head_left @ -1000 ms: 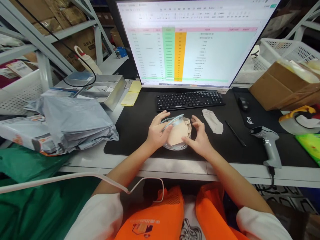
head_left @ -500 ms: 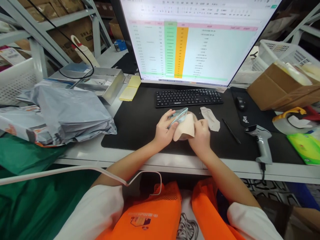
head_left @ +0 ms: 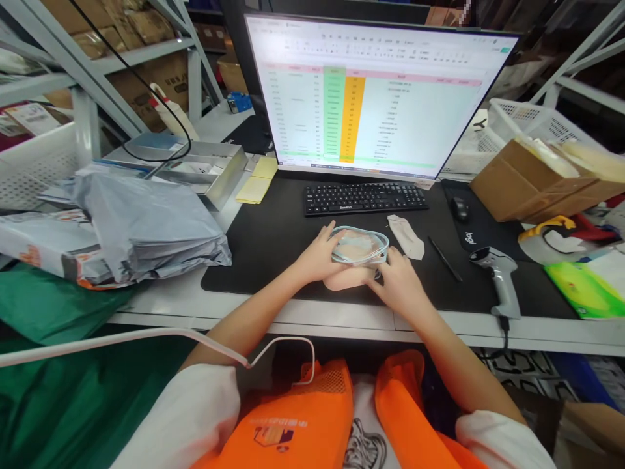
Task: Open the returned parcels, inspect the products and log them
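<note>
Between my hands, in front of the keyboard, is a clear rounded case with pale blue edging (head_left: 360,245). A plain beige flap or sheet (head_left: 347,279) shows below its near side; how the two are joined is hidden. My left hand (head_left: 323,255) grips the case's left side, thumb toward me and fingers behind. Around the right edge curls my right hand (head_left: 399,277), its thumb at the beige part and its fingers by the blue rim. A crumpled off-white scrap (head_left: 406,236) lies just beyond my right hand on the black desk mat (head_left: 273,241).
Behind are a keyboard (head_left: 365,198) and a monitor (head_left: 385,117) with a spreadsheet. Grey plastic mailers (head_left: 156,225) are stacked at left. On the right lie a black pen (head_left: 445,258), a barcode scanner (head_left: 500,277), a mouse (head_left: 459,208) and a cardboard box (head_left: 525,179).
The case has been turned so its clear, blue-edged face points up, with the beige part now beneath toward me. My hands have shifted slightly to hold its two sides.
</note>
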Demonstrator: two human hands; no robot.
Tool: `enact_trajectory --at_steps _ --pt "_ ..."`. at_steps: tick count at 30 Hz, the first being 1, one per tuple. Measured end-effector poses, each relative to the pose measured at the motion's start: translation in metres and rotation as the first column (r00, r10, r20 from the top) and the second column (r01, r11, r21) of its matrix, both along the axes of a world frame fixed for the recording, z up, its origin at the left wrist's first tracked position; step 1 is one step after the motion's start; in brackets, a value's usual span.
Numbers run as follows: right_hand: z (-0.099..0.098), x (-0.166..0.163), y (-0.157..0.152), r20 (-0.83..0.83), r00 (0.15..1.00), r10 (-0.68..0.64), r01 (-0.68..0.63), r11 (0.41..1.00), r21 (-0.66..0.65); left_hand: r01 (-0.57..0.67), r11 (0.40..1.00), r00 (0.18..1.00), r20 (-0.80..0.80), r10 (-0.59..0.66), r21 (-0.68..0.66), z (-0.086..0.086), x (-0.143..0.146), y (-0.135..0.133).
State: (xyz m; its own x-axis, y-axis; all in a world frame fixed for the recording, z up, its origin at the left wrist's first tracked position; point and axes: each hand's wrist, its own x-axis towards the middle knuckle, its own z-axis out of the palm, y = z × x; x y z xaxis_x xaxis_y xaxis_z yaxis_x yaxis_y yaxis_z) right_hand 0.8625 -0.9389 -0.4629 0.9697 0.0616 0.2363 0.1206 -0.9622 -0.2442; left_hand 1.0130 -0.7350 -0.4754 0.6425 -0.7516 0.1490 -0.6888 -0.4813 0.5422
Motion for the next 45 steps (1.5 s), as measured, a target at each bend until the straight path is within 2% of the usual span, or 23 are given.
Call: enact_trajectory --at_steps 2,4,6,8,10,12,14,17,19,21,23,27,30,33,35,36,37,39,41,43,45 --pt "-0.005 0.003 0.014 0.031 0.999 0.032 -0.031 0.999 -0.043 0.004 0.999 0.999 0.036 -0.003 -0.034 -0.006 0.006 -0.003" --pt "-0.011 0.013 0.018 0.028 0.988 0.154 -0.153 0.988 -0.022 0.017 0.998 0.995 0.101 -0.012 -0.053 -0.012 0.007 -0.006" --pt "-0.018 0.026 0.012 0.049 0.961 0.271 -0.271 0.963 0.001 0.026 0.998 0.990 0.139 -0.017 -0.062 -0.017 0.008 -0.007" --pt "-0.024 0.034 0.001 0.084 0.944 0.319 -0.321 0.947 0.016 0.033 0.996 0.991 0.134 -0.022 -0.078 -0.019 0.009 -0.006" --pt "-0.029 0.036 -0.007 0.113 0.959 0.259 -0.266 0.963 0.054 0.040 0.994 0.994 0.110 -0.028 -0.103 -0.021 0.011 -0.004" --pt "-0.032 0.035 -0.009 0.126 0.986 0.107 -0.124 0.983 0.136 0.044 0.992 0.996 0.085 -0.034 -0.120 -0.021 0.013 -0.003" --pt "-0.034 0.034 -0.005 0.119 0.991 -0.062 0.034 0.975 0.218 0.049 0.992 0.997 0.070 -0.041 -0.115 -0.021 0.014 -0.003" --pt "-0.035 0.036 0.008 0.102 0.975 -0.196 0.171 0.962 0.211 0.041 0.995 0.998 0.052 -0.036 -0.095 -0.020 0.012 -0.004" --pt "-0.037 0.039 0.015 0.100 0.983 -0.154 0.142 0.982 0.124 0.032 0.996 0.999 0.036 -0.029 -0.083 -0.020 0.010 -0.004" --pt "-0.038 0.042 0.016 0.087 0.995 -0.050 0.047 0.998 0.036 0.025 0.996 0.999 0.023 -0.024 -0.080 -0.020 0.009 -0.005" --pt "-0.040 0.044 0.015 0.061 0.998 -0.021 0.020 1.000 0.010 0.043 0.995 0.999 0.024 -0.041 -0.088 -0.021 0.009 -0.004" --pt "-0.035 0.054 0.021 -0.004 0.981 -0.194 0.194 0.980 0.039 0.072 0.991 0.997 0.051 -0.066 -0.113 -0.023 0.011 -0.004" --pt "-0.027 0.054 0.032 -0.053 0.979 -0.195 0.197 0.980 0.034 0.063 0.985 0.997 0.044 -0.056 -0.160 -0.027 0.014 -0.004" --pt "-0.020 0.035 0.029 0.012 0.999 -0.031 0.029 0.992 0.122 0.048 0.974 0.999 0.001 -0.049 -0.221 -0.034 0.019 -0.004" --pt "-0.020 0.016 0.016 0.079 0.989 0.122 -0.138 0.960 0.243 0.053 0.969 0.998 -0.029 -0.062 -0.239 -0.039 0.025 -0.004" --pt "-0.022 0.006 0.007 0.129 0.981 0.145 -0.179 0.932 0.315 0.065 0.969 0.996 -0.040 -0.076 -0.238 -0.040 0.029 -0.003" --pt "-0.025 -0.002 -0.003 0.184 0.977 0.106 -0.171 0.907 0.384 0.078 0.970 0.994 -0.050 -0.092 -0.232 -0.041 0.032 -0.002" --pt "-0.033 -0.012 -0.021 0.259 0.959 -0.115 -0.032 0.866 0.500 0.111 0.973 0.989 -0.077 -0.130 -0.204 -0.041 0.037 0.000" --pt "-0.043 -0.014 -0.031 0.228 0.935 -0.272 0.106 0.828 0.551 0.147 0.975 0.980 -0.110 -0.167 -0.169 -0.040 0.041 0.002" --pt "-0.049 -0.009 -0.032 0.154 0.959 -0.237 0.122 0.840 0.529 0.177 0.974 0.971 -0.137 -0.196 -0.141 -0.038 0.042 0.004" --pt "-0.049 0.001 -0.028 0.122 0.981 -0.151 0.074 0.872 0.484 0.188 0.975 0.966 -0.156 -0.206 -0.122 -0.035 0.042 0.005"
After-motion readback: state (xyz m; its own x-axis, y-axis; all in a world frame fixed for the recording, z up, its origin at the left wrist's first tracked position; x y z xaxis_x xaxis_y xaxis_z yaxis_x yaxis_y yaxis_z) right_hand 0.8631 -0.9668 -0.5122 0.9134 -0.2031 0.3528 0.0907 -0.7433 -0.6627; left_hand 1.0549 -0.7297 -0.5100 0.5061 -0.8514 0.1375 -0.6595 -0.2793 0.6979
